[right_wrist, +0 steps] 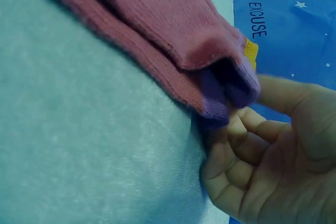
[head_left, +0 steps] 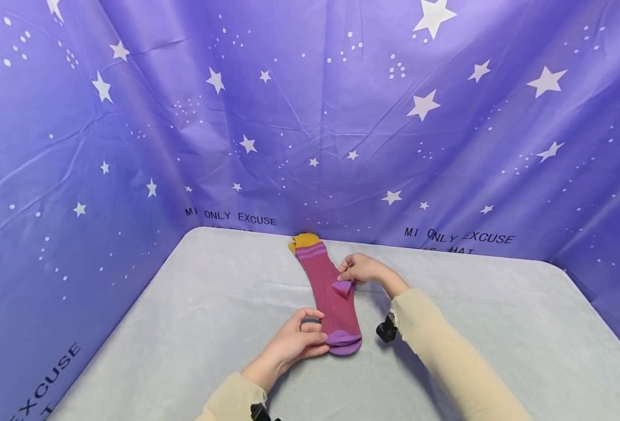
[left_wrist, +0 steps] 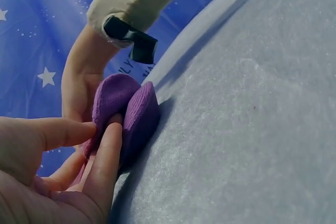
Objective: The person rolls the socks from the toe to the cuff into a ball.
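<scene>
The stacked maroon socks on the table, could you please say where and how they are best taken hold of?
I would pinch the maroon socks at the purple toe end from the left, where the parted layers, seen in the left wrist view, let a finger slip between. A second pinch from the right at the purple heel, which juts out, should help.

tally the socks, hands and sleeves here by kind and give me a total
Socks: 2, one laid on the other
Hands: 2
Sleeves: 2
Total: 6
</scene>
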Tool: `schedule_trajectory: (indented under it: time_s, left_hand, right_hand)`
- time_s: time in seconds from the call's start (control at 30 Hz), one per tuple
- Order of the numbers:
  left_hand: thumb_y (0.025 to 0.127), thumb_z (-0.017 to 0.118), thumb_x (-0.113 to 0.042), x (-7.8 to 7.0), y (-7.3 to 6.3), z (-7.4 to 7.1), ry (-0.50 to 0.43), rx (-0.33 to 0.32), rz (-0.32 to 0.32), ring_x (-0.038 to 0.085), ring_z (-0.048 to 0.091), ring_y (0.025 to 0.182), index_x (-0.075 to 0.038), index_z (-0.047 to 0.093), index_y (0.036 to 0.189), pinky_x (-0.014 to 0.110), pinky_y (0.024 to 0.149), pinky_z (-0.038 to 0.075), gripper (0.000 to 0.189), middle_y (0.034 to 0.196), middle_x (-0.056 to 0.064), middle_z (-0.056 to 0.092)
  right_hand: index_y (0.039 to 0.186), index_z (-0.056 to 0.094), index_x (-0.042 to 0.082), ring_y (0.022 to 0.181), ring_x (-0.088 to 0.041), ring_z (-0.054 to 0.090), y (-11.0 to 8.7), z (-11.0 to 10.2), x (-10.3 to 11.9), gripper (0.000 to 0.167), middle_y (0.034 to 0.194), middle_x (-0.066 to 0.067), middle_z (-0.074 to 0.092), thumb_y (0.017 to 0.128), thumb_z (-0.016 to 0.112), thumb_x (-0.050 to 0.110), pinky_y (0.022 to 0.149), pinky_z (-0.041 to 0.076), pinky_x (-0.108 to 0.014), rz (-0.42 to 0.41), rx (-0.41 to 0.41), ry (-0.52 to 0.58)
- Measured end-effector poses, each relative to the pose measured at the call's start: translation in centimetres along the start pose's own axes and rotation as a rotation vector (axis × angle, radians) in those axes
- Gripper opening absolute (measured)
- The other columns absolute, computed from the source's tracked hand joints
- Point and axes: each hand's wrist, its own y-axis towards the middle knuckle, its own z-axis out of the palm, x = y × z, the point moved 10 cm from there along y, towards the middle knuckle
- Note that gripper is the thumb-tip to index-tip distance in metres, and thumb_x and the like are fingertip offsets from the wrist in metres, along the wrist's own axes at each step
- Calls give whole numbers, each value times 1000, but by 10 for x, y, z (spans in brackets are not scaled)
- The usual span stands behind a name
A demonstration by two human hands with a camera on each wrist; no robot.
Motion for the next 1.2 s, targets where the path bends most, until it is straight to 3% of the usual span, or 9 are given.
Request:
schedule_trajectory:
  time_s: [0.17, 0.33, 0.47, 0.63, 0.8, 0.93, 1.07, 1.2]
  left_hand:
    - [88, 60, 8, -3, 1, 3, 98, 23, 10, 8, 64, 76, 6, 42, 132, 28, 76, 61, 47, 84, -3, 55]
    - [85, 67, 5, -15, -1, 3, 382, 10, 90, 10, 65, 64, 5, 54, 121, 27, 59, 59, 38, 88, 5, 57]
    - [82, 73, 1, -27, -3, 2, 555, -9, 162, 9, 62, 65, 2, 63, 110, 28, 56, 57, 29, 93, 13, 65]
    - [83, 73, -2, -40, -5, 2, 649, 7, 244, 12, 65, 75, 2, 67, 105, 21, 61, 53, 23, 97, 19, 71]
    - [85, 74, -4, -43, -5, 16, 708, 95, 309, 25, 69, 96, 1, 69, 106, 21, 83, 55, 22, 106, 17, 72]
    - [83, 77, -7, -34, -1, 27, 772, 163, 278, 22, 68, 99, -4, 69, 106, 24, 87, 55, 25, 107, 11, 72]
    - [79, 80, -3, -28, 5, 28, 803, 177, 244, 13, 66, 94, -4, 69, 105, 20, 83, 55, 28, 105, 9, 72]
    - [77, 80, 3, -26, 9, 29, 785, 190, 219, 13, 65, 93, -2, 69, 105, 19, 82, 54, 31, 103, 10, 72]
  right_hand:
    - [104, 62, -6, 52, -4, 42, -5, -8, -3, 20, 65, 5, 49, 89, 67, 7, 48, 38, -18, -12, -51, 21]
    - [105, 58, -10, 51, -5, 43, -16, -7, -1, 21, 66, 2, 50, 88, 65, 0, 48, 37, -17, -49, -30, 41]
    - [105, 57, -13, 55, -8, 47, -28, -9, 1, 22, 67, 0, 51, 87, 63, -2, 50, 39, -18, -108, -54, 71]
    - [108, 61, -11, 59, -10, 51, -43, -11, 1, 25, 74, -8, 61, 85, 59, -4, 53, 42, -20, -160, -88, 53]
    - [115, 64, -9, 63, -12, 54, -56, -4, 2, 27, 83, -20, 66, 90, 57, 0, 53, 45, -21, -198, -56, 39]
    - [121, 58, -13, 74, -16, 62, -64, 2, -1, 30, 93, -25, 65, 95, 56, 3, 59, 52, -25, -204, -9, 102]
    - [127, 53, -14, 90, -22, 70, -74, 6, -4, 36, 108, -30, 66, 98, 56, 6, 69, 58, -31, -208, 26, 168]
    - [130, 52, -13, 98, -18, 70, -85, 11, -9, 41, 120, -31, 64, 96, 60, 9, 79, 59, -33, -194, 67, 240]
